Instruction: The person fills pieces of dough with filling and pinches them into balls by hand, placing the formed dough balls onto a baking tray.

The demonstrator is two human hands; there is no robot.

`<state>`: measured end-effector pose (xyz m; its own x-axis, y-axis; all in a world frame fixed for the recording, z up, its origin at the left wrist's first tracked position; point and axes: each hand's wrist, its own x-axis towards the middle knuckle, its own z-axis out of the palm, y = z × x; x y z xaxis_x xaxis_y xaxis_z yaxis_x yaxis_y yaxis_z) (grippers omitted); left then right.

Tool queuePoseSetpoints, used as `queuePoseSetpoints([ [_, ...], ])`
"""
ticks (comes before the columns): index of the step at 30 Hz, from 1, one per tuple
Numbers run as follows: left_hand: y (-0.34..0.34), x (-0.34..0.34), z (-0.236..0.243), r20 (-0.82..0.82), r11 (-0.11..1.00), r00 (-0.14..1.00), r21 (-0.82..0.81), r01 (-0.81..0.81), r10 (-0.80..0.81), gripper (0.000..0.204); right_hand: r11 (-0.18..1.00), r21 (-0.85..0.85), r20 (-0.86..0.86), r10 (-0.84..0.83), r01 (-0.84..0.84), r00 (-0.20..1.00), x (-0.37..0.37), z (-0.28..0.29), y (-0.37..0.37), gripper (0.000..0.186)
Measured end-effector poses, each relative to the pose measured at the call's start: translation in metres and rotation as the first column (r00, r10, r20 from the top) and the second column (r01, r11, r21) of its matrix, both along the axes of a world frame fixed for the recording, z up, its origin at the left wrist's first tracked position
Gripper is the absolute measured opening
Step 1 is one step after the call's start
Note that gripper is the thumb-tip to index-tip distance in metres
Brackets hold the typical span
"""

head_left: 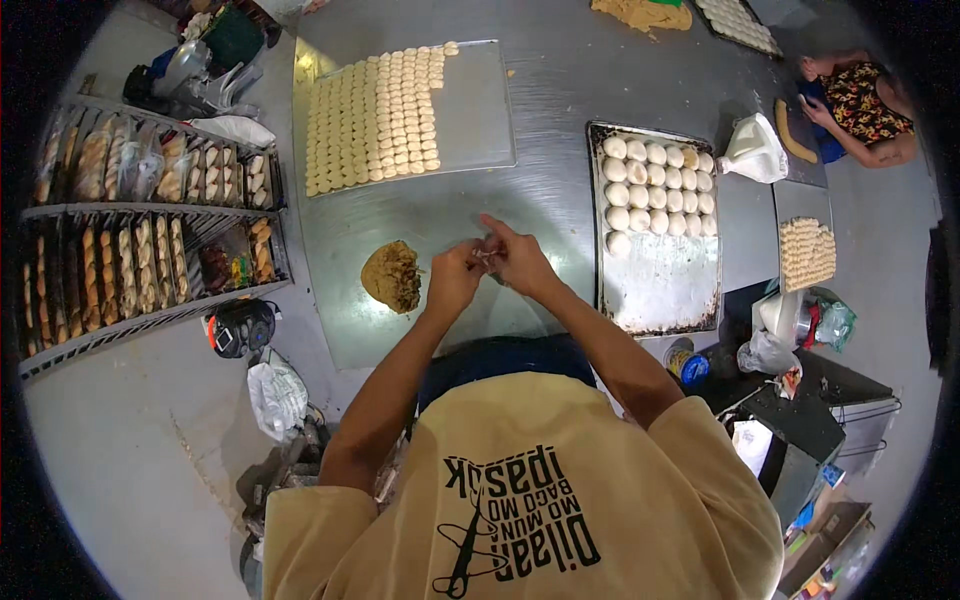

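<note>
My left hand (456, 277) and my right hand (522, 263) meet over the metal table (555, 225). The fingers of both are closed around something small and pale that I cannot make out. My right index finger sticks out, pointing away from me. Left of my left hand lies a brown, crumbly lump (388, 275), broken open on its right side. Beyond it, a tray (478, 125) bears rows of small pale dough pieces (385, 115). To the right of my right hand, rows of round white dough balls (655, 180) fill the far part of a worn baking tray (660, 285).
A rack (150, 212) of bread trays stands at the left. At the right are a white container (755, 150), a dough roll (795, 132) and another person (860, 105). A brown mass (645, 12) sits at the far edge. A dark stand (800, 400) is near right.
</note>
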<state>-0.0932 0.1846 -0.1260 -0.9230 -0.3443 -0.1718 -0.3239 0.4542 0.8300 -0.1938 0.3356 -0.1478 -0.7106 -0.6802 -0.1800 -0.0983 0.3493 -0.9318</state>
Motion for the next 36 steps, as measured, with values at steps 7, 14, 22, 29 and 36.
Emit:
queuePoseSetpoints([
  [7, -0.001, 0.011, -0.018, -0.081, 0.97, 0.994, -0.238, 0.046, -0.067, 0.023, 0.987, -0.056, -0.586, 0.091, -0.152, 0.805, 0.014, -0.013, 0.011, 0.069],
  [14, -0.003, 0.037, 0.01, -0.12, 0.758, 0.949, -0.634, 0.153, -0.292, 0.033, 0.98, 0.196, 0.112, 0.001, -0.023, 0.994, -0.019, 0.017, -0.014, 0.049],
  [22, -0.027, 0.068, 0.023, -0.318, 0.873, 0.943, -0.484, -0.07, -0.101, 0.026, 0.924, 0.241, -0.817, 0.027, 0.298, 0.575, 0.003, -0.007, -0.076, 0.067],
  [29, -0.049, 0.116, 0.022, -0.254, 0.955, 0.967, -0.294, -0.046, -0.032, 0.026, 0.964, 0.232, -0.676, 0.066, 0.127, 0.734, -0.01, -0.034, -0.066, 0.073],
  [36, -0.037, 0.1, 0.029, -0.234, 0.997, 0.972, -0.065, -0.044, 0.028, 0.022, 0.934, 0.357, -0.739, 0.272, 0.016, 0.617, 0.04, -0.03, 0.006, 0.05],
])
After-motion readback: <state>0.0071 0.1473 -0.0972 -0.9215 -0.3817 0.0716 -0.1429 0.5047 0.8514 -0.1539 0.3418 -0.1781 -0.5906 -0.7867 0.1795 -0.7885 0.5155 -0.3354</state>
